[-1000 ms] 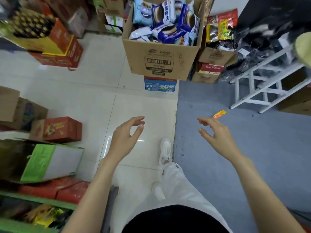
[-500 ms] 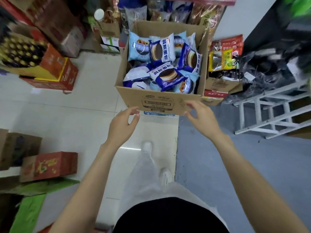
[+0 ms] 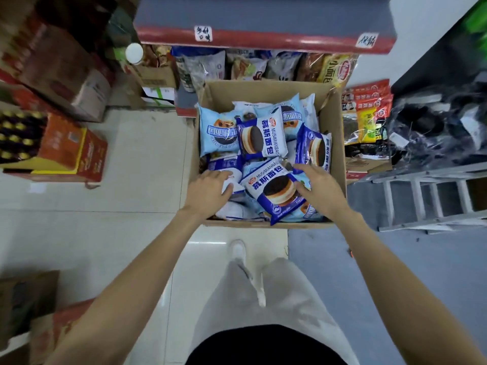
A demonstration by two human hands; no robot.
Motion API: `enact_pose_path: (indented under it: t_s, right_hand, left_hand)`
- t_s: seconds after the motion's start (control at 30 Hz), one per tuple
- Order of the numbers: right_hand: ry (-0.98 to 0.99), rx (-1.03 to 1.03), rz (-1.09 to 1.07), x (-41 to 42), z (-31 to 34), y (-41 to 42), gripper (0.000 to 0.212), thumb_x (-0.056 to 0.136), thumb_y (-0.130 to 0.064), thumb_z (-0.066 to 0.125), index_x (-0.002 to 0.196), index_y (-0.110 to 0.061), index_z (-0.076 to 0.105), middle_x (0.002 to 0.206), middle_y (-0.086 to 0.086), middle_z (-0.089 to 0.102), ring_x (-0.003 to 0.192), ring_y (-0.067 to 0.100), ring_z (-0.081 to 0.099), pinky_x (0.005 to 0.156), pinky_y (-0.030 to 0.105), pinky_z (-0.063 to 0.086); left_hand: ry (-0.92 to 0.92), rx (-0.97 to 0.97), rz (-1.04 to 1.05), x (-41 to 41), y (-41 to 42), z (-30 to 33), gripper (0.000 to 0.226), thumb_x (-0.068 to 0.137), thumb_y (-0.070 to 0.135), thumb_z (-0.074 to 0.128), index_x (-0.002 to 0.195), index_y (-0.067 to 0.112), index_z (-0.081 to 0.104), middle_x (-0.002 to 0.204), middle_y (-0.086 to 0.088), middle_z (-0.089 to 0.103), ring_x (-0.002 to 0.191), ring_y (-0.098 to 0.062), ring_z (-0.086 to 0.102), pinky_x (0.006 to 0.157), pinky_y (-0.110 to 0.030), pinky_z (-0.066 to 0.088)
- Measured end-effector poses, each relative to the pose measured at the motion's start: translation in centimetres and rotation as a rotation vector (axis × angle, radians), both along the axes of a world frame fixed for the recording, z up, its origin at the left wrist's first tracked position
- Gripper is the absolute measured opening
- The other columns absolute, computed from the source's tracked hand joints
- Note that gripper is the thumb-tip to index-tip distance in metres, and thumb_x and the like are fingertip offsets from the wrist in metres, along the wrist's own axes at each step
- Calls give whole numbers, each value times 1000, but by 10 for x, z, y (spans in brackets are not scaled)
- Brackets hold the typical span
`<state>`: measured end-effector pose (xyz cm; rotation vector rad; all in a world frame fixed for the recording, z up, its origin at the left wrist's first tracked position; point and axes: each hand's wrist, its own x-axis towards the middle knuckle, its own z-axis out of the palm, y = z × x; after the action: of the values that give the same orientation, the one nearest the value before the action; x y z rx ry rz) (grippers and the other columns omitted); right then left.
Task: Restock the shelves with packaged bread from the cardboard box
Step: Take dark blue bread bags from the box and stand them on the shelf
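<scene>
The cardboard box stood open at the top — nothing overhung it on the near side. Beyond its far wall, the red-edged shelf jutted out above bagged goods packed tight against that wall. To the box's right, red snack packs pressed close, with a white ladder lying past them. To its left, bare floor lay open as far as the orange carton. Inside, bread packets filled the box — gaps between them were hard to judge, perhaps none.
</scene>
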<state>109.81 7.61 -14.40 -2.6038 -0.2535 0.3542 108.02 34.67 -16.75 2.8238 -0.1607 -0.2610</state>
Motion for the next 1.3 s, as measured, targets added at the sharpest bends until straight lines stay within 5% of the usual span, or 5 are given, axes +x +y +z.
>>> enact_pose_path:
  t_s: [0.33, 0.53, 0.87, 1.13, 1.3]
  right_hand:
    - [84, -35, 61, 115, -59, 15, 50, 91, -21, 56, 138, -12, 42, 137, 13, 44, 124, 36, 41, 104, 44, 34]
    - [215, 9, -55, 161, -86, 33, 79, 90, -33, 58, 149, -12, 11, 151, 17, 23, 137, 34, 26, 106, 44, 33]
    - [266, -51, -111, 168, -102, 54, 84, 91, -16, 57, 151, -21, -2, 146, 14, 29, 115, 40, 50, 82, 48, 47]
    - [-159, 39, 65, 163, -81, -41, 61, 73, -5, 38, 132, -6, 48, 132, 12, 52, 123, 28, 43, 109, 37, 33]
    - [281, -91, 115, 166, -104, -83, 95, 72, -6, 69, 149, -20, 15, 153, 5, 26, 144, 23, 14, 118, 45, 14]
  left_hand:
    - [105, 18, 98, 106, -15, -39, 38, 96, 32, 46, 131, 20, 51, 124, -7, 61, 113, -29, 54, 88, -36, 45]
    - [91, -43, 246, 146, -12, -68, 48, 91, 32, 55, 135, 14, 47, 126, -13, 58, 114, -33, 53, 89, -42, 46]
    - [302, -104, -178, 222, -45, -91, 101, 73, 36, 77, 150, 19, 14, 153, -11, 24, 140, -30, 22, 115, -42, 21]
    - [282, 0, -253, 229, -49, -100, 96, 73, 45, 75, 148, 24, 20, 138, -12, 34, 125, -30, 31, 102, -41, 33]
    - [267, 10, -253, 230, -55, -98, 84, 71, 46, 76, 138, 16, 36, 136, -11, 36, 125, -28, 32, 100, -40, 35]
